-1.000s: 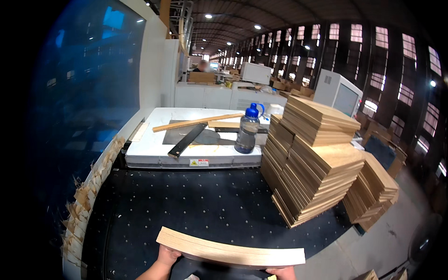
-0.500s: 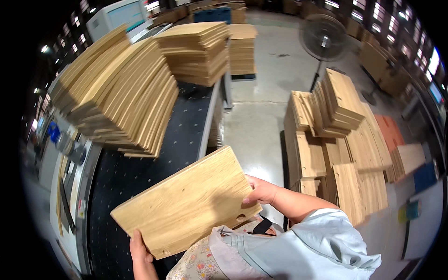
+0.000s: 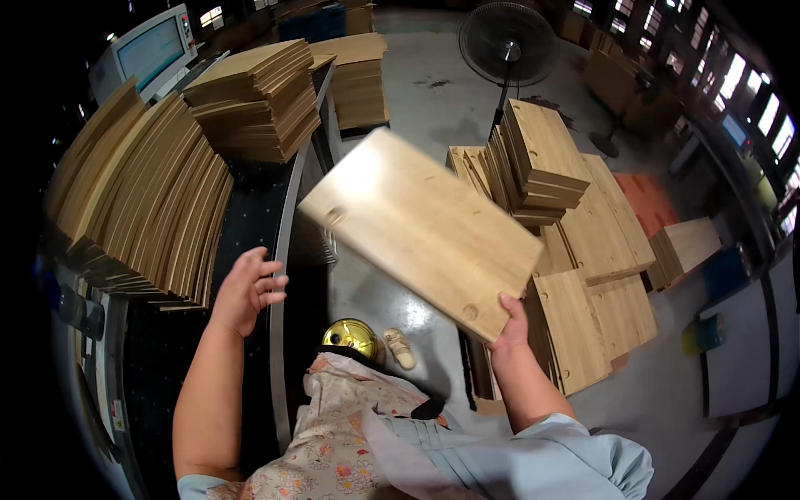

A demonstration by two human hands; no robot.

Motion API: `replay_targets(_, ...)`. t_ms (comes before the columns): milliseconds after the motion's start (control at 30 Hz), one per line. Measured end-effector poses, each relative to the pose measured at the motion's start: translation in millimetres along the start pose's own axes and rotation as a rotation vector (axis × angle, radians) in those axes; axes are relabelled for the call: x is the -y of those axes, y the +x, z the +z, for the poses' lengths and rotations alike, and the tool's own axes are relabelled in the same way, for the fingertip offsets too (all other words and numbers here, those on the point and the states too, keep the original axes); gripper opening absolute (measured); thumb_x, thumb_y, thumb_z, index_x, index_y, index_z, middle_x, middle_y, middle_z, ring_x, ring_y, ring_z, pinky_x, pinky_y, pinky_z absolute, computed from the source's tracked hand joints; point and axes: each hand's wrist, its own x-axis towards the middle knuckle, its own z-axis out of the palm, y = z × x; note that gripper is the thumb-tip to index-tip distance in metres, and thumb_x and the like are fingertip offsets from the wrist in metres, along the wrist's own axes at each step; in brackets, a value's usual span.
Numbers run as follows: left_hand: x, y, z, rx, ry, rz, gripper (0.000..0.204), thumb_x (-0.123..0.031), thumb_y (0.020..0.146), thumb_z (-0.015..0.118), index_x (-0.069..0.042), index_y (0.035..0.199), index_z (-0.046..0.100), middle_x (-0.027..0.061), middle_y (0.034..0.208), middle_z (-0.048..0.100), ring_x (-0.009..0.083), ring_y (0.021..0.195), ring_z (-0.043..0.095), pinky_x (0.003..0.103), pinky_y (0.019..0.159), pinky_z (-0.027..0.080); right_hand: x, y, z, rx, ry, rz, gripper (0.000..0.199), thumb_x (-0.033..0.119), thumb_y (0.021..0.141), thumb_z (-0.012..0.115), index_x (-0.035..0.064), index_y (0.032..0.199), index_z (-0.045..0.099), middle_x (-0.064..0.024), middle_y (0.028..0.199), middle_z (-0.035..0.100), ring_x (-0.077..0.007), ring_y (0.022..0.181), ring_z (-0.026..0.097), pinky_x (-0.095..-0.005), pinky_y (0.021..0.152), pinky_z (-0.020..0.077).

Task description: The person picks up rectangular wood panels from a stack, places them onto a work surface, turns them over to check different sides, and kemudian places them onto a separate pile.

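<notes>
My right hand [image 3: 511, 323] grips a wood-grain panel [image 3: 421, 233] by its lower right corner. The panel is held up at a slant between the black-topped table and the stacked panels on the right; round recesses show near two of its corners. Over the table's edge, my left hand [image 3: 248, 287] is empty with its fingers apart. Left of that hand stands a long row of panels on edge [image 3: 154, 200]. To the right of the held panel, a small stack of panels [image 3: 542, 158] rests on top of a larger pile [image 3: 575, 325].
The black table [image 3: 250, 200] also bears a flat stack of panels [image 3: 258, 100] at its far end. A monitor [image 3: 150, 54] stands behind. A pedestal fan [image 3: 508, 50] is at the back. On the floor by me are a gold round stool [image 3: 352, 335] and a shoe [image 3: 400, 348].
My left hand has let go of the panel. My right hand has swung it rightward and up, away from the table, and its other face now shows. The view has turned right.
</notes>
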Motion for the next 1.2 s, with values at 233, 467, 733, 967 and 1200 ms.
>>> replay_targets(233,73,-41,-14,0.352,1.780,0.216,0.057,-0.036,0.069,0.072,-0.010,0.116,0.055,0.0124,0.115,0.057,0.0303,0.122,0.045,0.047,0.105,0.030,88,76,14,-0.213,0.126,-0.525,0.048,0.013,0.077,0.062,-0.0022,0.120,0.047,-0.0163,0.118,0.056,-0.0325,0.106,0.056,-0.0443,0.093,0.0464)
replay_targets(467,106,-79,-48,0.400,1.901,0.367,0.049,-0.034,0.066,0.073,-0.013,0.109,0.062,0.0091,0.119,0.056,0.0286,0.129,0.036,0.061,0.108,0.010,151,149,21,-0.362,0.173,-0.749,0.041,0.007,0.077,0.065,-0.0067,0.112,0.048,-0.0191,0.112,0.057,-0.0307,0.097,0.060,-0.0433,0.081,0.0531)
replay_targets(733,115,-78,-47,0.285,1.870,0.411,0.037,-0.029,0.062,0.074,-0.013,0.094,0.067,0.0041,0.107,0.061,0.0267,0.121,0.044,0.062,0.107,0.014,197,272,16,-0.707,-0.127,-0.547,0.056,0.040,0.087,0.059,0.0000,0.124,0.047,-0.0153,0.123,0.053,-0.0282,0.102,0.057,-0.0417,0.077,0.0493)
replay_targets(967,116,-85,-41,0.211,1.832,0.366,0.031,-0.026,0.062,0.074,-0.014,0.089,0.067,0.0011,0.098,0.062,0.0244,0.115,0.048,0.063,0.107,0.015,189,286,19,-0.619,-0.603,-0.246,0.072,0.069,0.080,0.049,0.0082,0.118,0.051,-0.0165,0.090,0.059,-0.0324,0.071,0.058,-0.0459,0.063,0.0491)
replay_targets(1200,113,-81,-34,0.195,1.806,0.328,0.026,-0.024,0.065,0.071,-0.012,0.089,0.068,0.0009,0.094,0.062,0.0228,0.112,0.050,0.061,0.107,0.014,184,290,19,-0.702,-0.419,-0.464,0.075,0.062,0.078,0.060,-0.0063,0.107,0.049,-0.0186,0.080,0.057,-0.0285,0.064,0.059,-0.0344,0.053,0.0481)
